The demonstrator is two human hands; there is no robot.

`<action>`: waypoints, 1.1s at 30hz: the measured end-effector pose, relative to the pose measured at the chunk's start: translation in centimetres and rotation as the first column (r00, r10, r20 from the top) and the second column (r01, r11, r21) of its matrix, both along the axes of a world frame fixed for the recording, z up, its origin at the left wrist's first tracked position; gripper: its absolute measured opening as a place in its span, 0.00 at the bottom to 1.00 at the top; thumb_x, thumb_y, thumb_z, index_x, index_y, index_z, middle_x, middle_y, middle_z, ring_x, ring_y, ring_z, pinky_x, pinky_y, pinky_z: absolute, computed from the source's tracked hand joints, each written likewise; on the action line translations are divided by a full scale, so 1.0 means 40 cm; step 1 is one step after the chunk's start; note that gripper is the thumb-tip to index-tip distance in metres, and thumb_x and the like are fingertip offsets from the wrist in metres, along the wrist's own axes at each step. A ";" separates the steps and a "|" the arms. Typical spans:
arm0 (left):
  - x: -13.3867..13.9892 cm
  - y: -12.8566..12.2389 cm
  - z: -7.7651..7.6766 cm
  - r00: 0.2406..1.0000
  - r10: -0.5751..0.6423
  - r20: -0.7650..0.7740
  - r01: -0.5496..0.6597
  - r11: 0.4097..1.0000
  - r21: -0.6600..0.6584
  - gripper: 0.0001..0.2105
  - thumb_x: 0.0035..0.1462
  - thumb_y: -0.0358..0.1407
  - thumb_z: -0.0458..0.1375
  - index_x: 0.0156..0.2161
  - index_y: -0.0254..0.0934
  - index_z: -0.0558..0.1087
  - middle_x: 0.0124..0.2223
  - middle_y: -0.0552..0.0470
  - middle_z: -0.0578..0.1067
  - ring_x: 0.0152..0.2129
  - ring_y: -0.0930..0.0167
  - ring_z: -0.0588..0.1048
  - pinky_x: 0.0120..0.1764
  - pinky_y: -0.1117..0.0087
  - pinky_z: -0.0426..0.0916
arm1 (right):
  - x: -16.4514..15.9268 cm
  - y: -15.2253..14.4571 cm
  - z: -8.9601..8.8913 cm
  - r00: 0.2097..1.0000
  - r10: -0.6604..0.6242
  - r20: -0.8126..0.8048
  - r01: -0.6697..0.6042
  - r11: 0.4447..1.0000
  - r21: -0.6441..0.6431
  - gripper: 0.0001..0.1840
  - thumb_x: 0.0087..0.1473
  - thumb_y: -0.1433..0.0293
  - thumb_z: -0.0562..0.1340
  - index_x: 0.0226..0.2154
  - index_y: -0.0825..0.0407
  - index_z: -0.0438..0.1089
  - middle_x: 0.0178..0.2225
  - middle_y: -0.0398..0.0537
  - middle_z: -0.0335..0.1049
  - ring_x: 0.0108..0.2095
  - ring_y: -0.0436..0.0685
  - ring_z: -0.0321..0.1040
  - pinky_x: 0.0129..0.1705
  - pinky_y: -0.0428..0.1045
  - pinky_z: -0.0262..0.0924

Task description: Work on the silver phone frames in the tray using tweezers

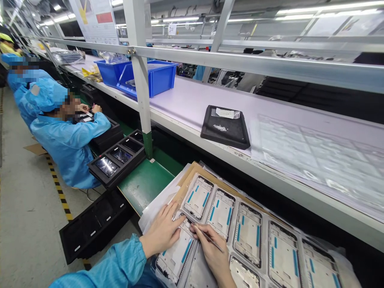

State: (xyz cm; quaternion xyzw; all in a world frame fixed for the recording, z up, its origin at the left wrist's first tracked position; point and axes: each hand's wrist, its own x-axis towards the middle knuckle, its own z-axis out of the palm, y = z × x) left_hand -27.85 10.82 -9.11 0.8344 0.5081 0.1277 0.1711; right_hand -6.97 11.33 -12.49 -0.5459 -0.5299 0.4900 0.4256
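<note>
Metal phone frames with blue strips, worked on at a green-topped bench.

The nearest phone frame [177, 252], at the row's left end, is pressed flat by the left hand [163, 232], fingers spread; thin tweezers [207, 237] are pinched in the right hand [214, 252] just beside it.

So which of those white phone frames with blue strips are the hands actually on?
The frame nearest the camera, at the row's left end: the left hand presses it, the right hand holds tweezers over it.

A long white shelf [192, 104] on metal posts [139, 76] runs under ceiling strip lights [180, 19], beside grey floor [27, 208].
</note>
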 end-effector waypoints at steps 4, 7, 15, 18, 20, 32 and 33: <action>0.003 0.001 -0.006 0.999 0.004 -0.040 -0.003 1.000 0.030 0.23 0.62 0.29 0.57 0.62 0.40 0.66 0.72 0.38 0.54 0.69 0.52 0.54 0.65 0.45 0.57 | -0.003 -0.005 0.014 0.998 -0.025 0.049 0.024 0.999 0.032 0.20 0.54 0.50 0.68 0.31 0.49 0.81 0.32 0.52 0.80 0.33 0.62 0.77 0.37 0.51 0.73; 0.007 0.000 -0.015 0.997 -0.001 -0.076 0.005 0.998 0.057 0.22 0.64 0.33 0.56 0.63 0.40 0.65 0.72 0.37 0.54 0.68 0.51 0.54 0.65 0.45 0.56 | -0.005 -0.011 0.019 0.997 -0.052 0.056 0.050 0.998 0.042 0.19 0.53 0.50 0.68 0.30 0.49 0.80 0.33 0.52 0.80 0.33 0.62 0.77 0.37 0.51 0.74; 0.005 -0.005 -0.016 0.997 -0.017 -0.076 0.022 0.997 0.073 0.22 0.66 0.33 0.53 0.64 0.38 0.64 0.72 0.36 0.53 0.68 0.52 0.54 0.65 0.47 0.55 | -0.006 -0.017 0.010 0.999 -0.031 0.029 0.029 0.996 0.085 0.16 0.55 0.53 0.68 0.31 0.48 0.80 0.34 0.51 0.81 0.34 0.61 0.78 0.39 0.49 0.74; 0.004 -0.005 -0.009 0.998 -0.011 -0.064 0.016 0.997 0.069 0.22 0.65 0.33 0.53 0.63 0.38 0.64 0.71 0.35 0.55 0.68 0.52 0.55 0.65 0.47 0.55 | -0.002 -0.018 0.006 0.998 -0.003 0.057 -0.002 0.995 0.096 0.15 0.57 0.54 0.67 0.32 0.48 0.80 0.36 0.51 0.81 0.36 0.61 0.78 0.41 0.49 0.74; 0.005 -0.004 -0.004 0.998 -0.013 -0.067 0.017 0.998 0.060 0.22 0.65 0.33 0.54 0.63 0.37 0.65 0.70 0.34 0.56 0.68 0.51 0.55 0.65 0.46 0.55 | -0.001 -0.022 0.005 0.997 0.008 0.076 -0.016 0.994 0.108 0.14 0.58 0.55 0.66 0.33 0.47 0.81 0.37 0.51 0.81 0.37 0.61 0.78 0.42 0.49 0.74; 0.004 -0.003 -0.007 0.999 -0.006 -0.044 0.010 0.997 0.081 0.24 0.60 0.29 0.55 0.62 0.38 0.65 0.70 0.35 0.57 0.67 0.51 0.57 0.63 0.45 0.59 | -0.007 -0.025 0.032 0.974 -0.033 0.223 -0.067 0.902 0.426 0.07 0.61 0.65 0.64 0.35 0.48 0.79 0.38 0.50 0.81 0.37 0.60 0.80 0.40 0.47 0.75; 0.003 -0.002 -0.010 0.999 -0.010 -0.045 0.014 0.995 0.094 0.24 0.60 0.28 0.55 0.62 0.38 0.65 0.69 0.34 0.57 0.67 0.51 0.57 0.63 0.44 0.60 | -0.007 -0.024 0.031 0.974 -0.029 0.226 -0.076 0.892 0.446 0.07 0.62 0.65 0.64 0.35 0.48 0.79 0.38 0.50 0.81 0.37 0.59 0.80 0.40 0.46 0.75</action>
